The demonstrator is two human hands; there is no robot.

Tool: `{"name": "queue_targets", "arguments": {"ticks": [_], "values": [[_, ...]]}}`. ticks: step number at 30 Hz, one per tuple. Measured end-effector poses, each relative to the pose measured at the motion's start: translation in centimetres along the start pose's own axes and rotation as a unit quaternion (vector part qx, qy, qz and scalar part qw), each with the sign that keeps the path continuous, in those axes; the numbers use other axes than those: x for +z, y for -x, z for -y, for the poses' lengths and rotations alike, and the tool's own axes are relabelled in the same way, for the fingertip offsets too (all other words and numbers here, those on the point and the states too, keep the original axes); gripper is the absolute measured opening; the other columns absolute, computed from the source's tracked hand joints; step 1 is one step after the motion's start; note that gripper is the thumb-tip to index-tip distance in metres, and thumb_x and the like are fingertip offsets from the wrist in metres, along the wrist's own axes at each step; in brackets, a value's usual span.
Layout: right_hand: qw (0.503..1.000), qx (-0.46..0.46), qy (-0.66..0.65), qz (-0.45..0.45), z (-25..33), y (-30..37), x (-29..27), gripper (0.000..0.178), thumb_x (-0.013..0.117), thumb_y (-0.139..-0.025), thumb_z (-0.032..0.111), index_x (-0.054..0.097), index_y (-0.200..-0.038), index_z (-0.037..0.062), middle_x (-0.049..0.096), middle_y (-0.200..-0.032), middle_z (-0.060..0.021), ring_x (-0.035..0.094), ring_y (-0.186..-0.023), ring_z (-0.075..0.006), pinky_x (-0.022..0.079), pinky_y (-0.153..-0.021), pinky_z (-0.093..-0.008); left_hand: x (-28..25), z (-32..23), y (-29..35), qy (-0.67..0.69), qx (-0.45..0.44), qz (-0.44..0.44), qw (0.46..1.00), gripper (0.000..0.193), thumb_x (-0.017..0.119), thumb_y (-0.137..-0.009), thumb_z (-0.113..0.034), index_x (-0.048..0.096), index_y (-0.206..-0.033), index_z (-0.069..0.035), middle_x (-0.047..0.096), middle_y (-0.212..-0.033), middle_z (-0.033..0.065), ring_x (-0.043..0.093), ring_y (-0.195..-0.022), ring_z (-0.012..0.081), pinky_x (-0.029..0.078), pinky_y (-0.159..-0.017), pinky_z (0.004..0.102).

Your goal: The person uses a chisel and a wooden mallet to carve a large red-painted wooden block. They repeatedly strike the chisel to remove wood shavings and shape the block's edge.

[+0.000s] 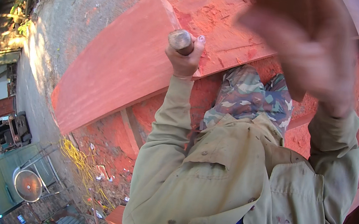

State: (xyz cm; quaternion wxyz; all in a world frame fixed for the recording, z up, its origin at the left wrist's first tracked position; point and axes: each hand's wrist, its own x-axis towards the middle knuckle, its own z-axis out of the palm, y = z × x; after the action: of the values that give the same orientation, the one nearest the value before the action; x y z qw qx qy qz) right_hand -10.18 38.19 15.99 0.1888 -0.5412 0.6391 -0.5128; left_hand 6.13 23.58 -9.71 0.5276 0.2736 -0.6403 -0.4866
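Up near the top centre of the frame, the left hand (184, 56) is clenched around a round wooden tool handle (181, 41), pressed against the big reddish wood plank (121, 65). Right hand (311, 48) is raised at upper right, blurry, fingers spread, gripping nothing. Red sawdust everywhere, camo trousers (250, 95) below the plank.
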Motion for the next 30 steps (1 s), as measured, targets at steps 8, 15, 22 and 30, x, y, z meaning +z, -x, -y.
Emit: {"name": "queue_targets", "arguments": {"ticks": [8, 15, 22, 30], "values": [[0.976, 0.073, 0.198, 0.051, -8.6, 4.0, -0.5, 0.053, 0.086, -0.083, 0.024, 0.063, -0.124, -0.0013, 0.071, -0.093, -0.0233, 0.072, -0.085, -0.0284, 0.056, -0.079, -0.0405, 6.8, -1.3, -7.0, 0.316, -0.026, -0.095, 0.944, 0.019, 0.069, -0.094, -0.003, 0.057, -0.081, -0.006, 0.062, -0.068, 0.005, 0.059, -0.055, 0.0143, 0.052, -0.053, 0.0324], [0.958, 0.248, -0.001, -0.146, -9.4, 11.0, -3.5, 0.04, 0.08, -0.095, 0.029, 0.064, -0.12, 0.0007, 0.065, -0.088, -0.0022, 0.061, -0.075, -0.0123, 0.051, -0.069, -0.0296, 14.4, -4.0, -5.1, -0.03, 0.206, 0.057, 0.976, 0.026, 0.087, -0.075, -0.021, 0.069, -0.089, -0.008, 0.071, -0.074, 0.0118, 0.073, -0.065, 0.0307, 0.059, -0.061, 0.0427], [0.905, 0.378, -0.006, -0.196, -16.8, 16.0, -6.0, 0.032, 0.076, -0.099, 0.031, 0.063, -0.109, 0.0048, 0.063, -0.083, -0.0018, 0.061, -0.067, -0.0117, 0.051, -0.061, -0.0291, 17.1, 1.6, 1.5, -0.21, 0.119, 0.244, 0.939, 0.025, 0.082, -0.078, -0.028, 0.069, -0.09, -0.011, 0.072, -0.076, 0.0137, 0.075, -0.071, 0.0334, 0.059, -0.063, 0.0457], [0.899, 0.385, -0.025, -0.209, -19.1, 14.7, -8.1, 0.031, 0.075, -0.101, 0.032, 0.063, -0.108, 0.004, 0.066, -0.084, -0.0038, 0.064, -0.068, -0.0129, 0.052, -0.061, -0.0291, 17.6, 3.8, 1.0, -0.261, 0.087, 0.223, 0.935, 0.024, 0.082, -0.077, -0.026, 0.066, -0.084, -0.01, 0.071, -0.076, 0.0128, 0.074, -0.07, 0.0342, 0.06, -0.062, 0.0452]]}}
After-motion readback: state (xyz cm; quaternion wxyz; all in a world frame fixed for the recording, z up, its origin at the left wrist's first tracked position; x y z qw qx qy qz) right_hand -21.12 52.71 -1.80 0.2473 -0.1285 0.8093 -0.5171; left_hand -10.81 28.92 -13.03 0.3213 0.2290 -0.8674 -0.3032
